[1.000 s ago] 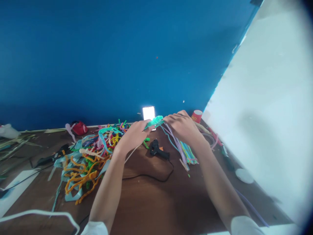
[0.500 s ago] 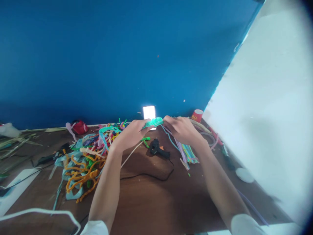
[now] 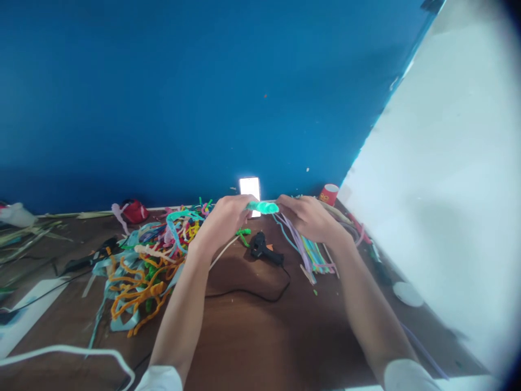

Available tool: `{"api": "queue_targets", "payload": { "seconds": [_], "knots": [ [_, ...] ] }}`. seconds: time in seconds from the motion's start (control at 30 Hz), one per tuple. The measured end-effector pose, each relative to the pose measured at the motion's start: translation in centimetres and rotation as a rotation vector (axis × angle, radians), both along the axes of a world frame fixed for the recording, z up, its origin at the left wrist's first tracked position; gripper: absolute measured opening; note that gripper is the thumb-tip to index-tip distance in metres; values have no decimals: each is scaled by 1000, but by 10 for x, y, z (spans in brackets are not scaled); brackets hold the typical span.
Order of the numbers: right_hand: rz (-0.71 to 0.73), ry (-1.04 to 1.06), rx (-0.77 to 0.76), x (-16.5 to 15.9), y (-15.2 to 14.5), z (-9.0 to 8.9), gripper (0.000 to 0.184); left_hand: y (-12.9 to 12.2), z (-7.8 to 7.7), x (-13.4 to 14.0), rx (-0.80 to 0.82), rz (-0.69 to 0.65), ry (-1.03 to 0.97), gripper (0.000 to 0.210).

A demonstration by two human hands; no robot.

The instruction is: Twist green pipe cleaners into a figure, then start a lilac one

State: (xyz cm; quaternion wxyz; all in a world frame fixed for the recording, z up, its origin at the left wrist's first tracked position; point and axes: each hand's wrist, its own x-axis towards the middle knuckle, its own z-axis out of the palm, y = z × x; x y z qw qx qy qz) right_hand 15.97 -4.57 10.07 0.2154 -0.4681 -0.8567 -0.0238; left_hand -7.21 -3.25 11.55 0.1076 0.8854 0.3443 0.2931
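Between my two hands lies a coiled or twisted mint-green pipe cleaner (image 3: 265,207), held level above the table. My left hand (image 3: 226,222) is closed around its left end. The fingers of my right hand (image 3: 309,217) are pinched together at its right end, and the tips are partly hidden. A phone (image 3: 249,187) with a bright white screen stands upright just behind the pipe cleaner. Below my hands, a black hot glue gun (image 3: 265,250) rests on the table with its cord trailing forward. A small green twisted piece (image 3: 243,234) is beside its nozzle.
A tangled heap of coloured pipe cleaners (image 3: 140,293) covers the table's left side. Straight pastel stems (image 3: 315,255) lie under my right hand. A red paper cup (image 3: 329,194) stands at the back right, near a white disc (image 3: 408,294). A white cable (image 3: 81,352) crosses the front left.
The green pipe cleaner has turned from a slight tilt to nearly level and sits slightly lower and further right. My right hand has shifted a little to the right.
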Motion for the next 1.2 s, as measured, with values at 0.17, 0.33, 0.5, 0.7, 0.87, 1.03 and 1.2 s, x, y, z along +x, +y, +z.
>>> {"api": "queue_targets", "payload": {
  "seconds": [0.17, 0.33, 0.5, 0.7, 0.87, 1.03, 1.2],
  "knots": [
    [89, 116, -100, 3, -5, 9, 23, 2, -2, -2, 94, 17, 41, 27],
    [60, 81, -126, 2, -7, 10, 24, 1, -1, -3, 113, 68, 109, 26],
    [3, 1, -59, 1, -2, -1, 25, 2, -4, 6, 73, 27, 74, 33],
    [-68, -163, 104, -9, -1, -6, 26, 0, -8, 21, 18, 87, -9, 18],
    [-76, -251, 339, -20, -6, -2, 22, -2, -6, 25, -274, 198, -203, 41],
    [-26, -264, 300, -19, -2, -5, 19, -3, -2, 22, -404, 172, -242, 41],
    [-33, -186, 205, -13, 2, -13, 31, -5, 0, 20, -332, 128, -212, 41]
  ]
}}
